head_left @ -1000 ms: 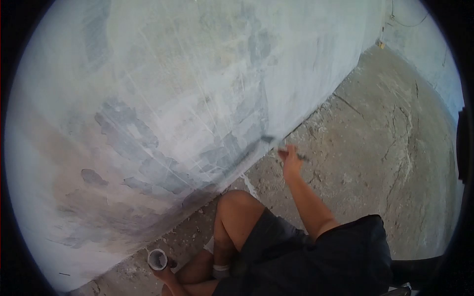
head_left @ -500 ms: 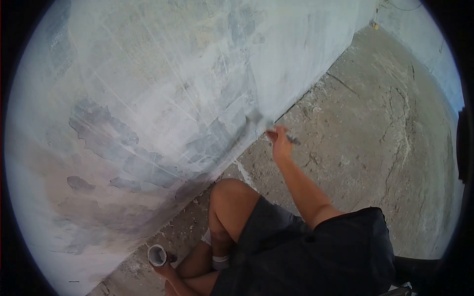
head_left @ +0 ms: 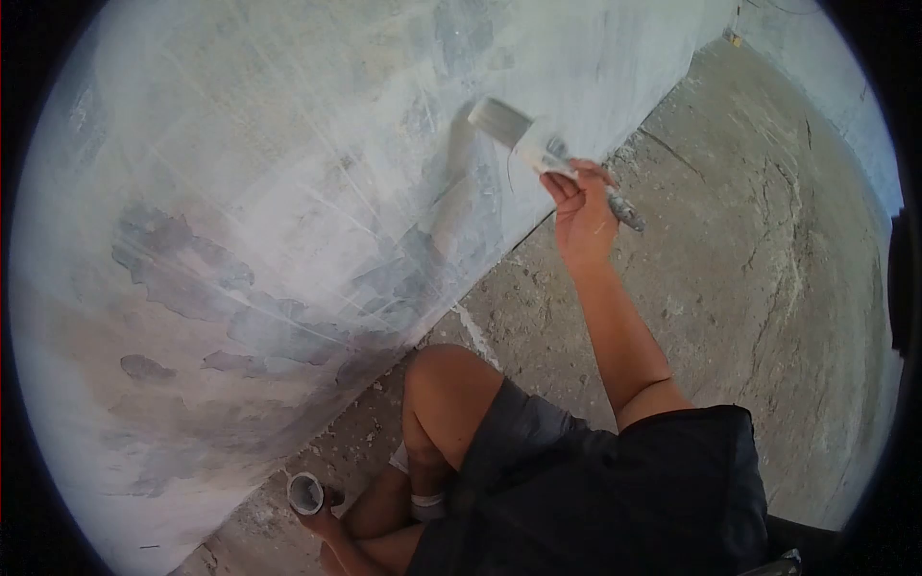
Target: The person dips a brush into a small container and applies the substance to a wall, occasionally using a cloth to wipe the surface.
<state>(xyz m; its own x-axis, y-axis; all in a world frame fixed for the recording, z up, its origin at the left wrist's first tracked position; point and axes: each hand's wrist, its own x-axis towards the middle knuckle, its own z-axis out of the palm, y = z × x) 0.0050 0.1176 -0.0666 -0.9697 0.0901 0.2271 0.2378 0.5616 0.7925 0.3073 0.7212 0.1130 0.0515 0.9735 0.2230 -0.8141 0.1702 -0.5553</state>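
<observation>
My right hand is closed round the handle of a wide paintbrush crusted with pale paint. The brush's bristle end points up and left, close over the white, patchy wall, and casts a shadow on it. At the lower left, my left hand grips a cup with a pale rim. Its mouth faces up, and a greyish content shows inside. The cup is over the floor, near the foot of the wall.
Rough, stained concrete floor spreads to the right of the wall. My bent knee is near the wall's base. Bare grey patches show where the wall's coating is worn. Another wall stands at the upper right.
My right hand has lifted the paintbrush up and to the right from low on the wall near the floor edge. The left hand and cup have barely moved.
</observation>
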